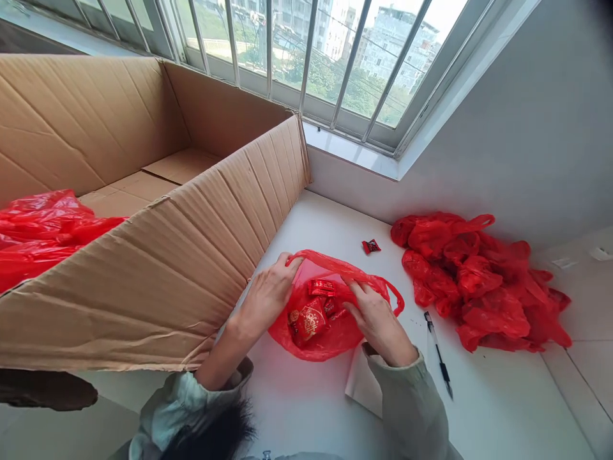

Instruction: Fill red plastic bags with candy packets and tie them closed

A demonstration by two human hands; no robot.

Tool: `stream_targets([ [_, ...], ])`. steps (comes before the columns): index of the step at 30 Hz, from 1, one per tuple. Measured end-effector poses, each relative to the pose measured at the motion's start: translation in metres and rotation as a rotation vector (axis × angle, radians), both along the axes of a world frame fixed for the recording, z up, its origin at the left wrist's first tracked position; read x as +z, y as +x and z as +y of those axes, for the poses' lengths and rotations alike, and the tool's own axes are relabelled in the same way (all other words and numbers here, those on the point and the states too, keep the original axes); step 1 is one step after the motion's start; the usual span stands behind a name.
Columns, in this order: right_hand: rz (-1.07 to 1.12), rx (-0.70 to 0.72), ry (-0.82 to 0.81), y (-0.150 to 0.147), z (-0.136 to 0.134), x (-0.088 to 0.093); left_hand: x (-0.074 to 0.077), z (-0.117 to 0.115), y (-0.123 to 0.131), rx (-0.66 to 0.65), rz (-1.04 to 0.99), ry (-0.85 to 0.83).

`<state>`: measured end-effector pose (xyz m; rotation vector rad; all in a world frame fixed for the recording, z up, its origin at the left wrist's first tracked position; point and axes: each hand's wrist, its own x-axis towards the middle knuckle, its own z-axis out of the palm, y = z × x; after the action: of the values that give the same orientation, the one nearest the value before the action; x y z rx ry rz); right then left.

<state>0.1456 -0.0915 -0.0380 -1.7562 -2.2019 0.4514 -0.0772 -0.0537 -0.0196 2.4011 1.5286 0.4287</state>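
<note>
Bag holds red packets, mouth open; left hand and right hand each pinch its rim; handles untied; one packet outside; pile of bags waits nearby.

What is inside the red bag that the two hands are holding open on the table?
The red bag shows several small red packets, one larger with gold print. The left hand and right hand grip its rim. Anything beneath those packets is covered.
</note>
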Motion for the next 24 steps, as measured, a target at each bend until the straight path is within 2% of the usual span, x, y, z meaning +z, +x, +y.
stream_targets([
  [3, -0.122, -0.005, -0.027, 0.008, 0.009, -0.004, -0.001, 0.008, 0.006, 0.059, -0.045, 0.012],
  [6, -0.126, 0.053, -0.01, 0.0, 0.018, -0.008, -0.005, 0.012, 0.012, 0.053, -0.104, 0.008],
  [11, -0.033, 0.171, 0.022, -0.023, 0.035, -0.015, -0.015, 0.015, 0.017, 0.016, -0.209, 0.008],
  [16, 0.107, 0.139, -0.058, -0.021, 0.053, -0.02, -0.016, 0.014, 0.016, 0.018, -0.207, 0.014],
  [24, 0.399, 0.243, -0.121, -0.018, 0.067, -0.006, -0.021, 0.014, 0.013, 0.037, -0.243, 0.056],
])
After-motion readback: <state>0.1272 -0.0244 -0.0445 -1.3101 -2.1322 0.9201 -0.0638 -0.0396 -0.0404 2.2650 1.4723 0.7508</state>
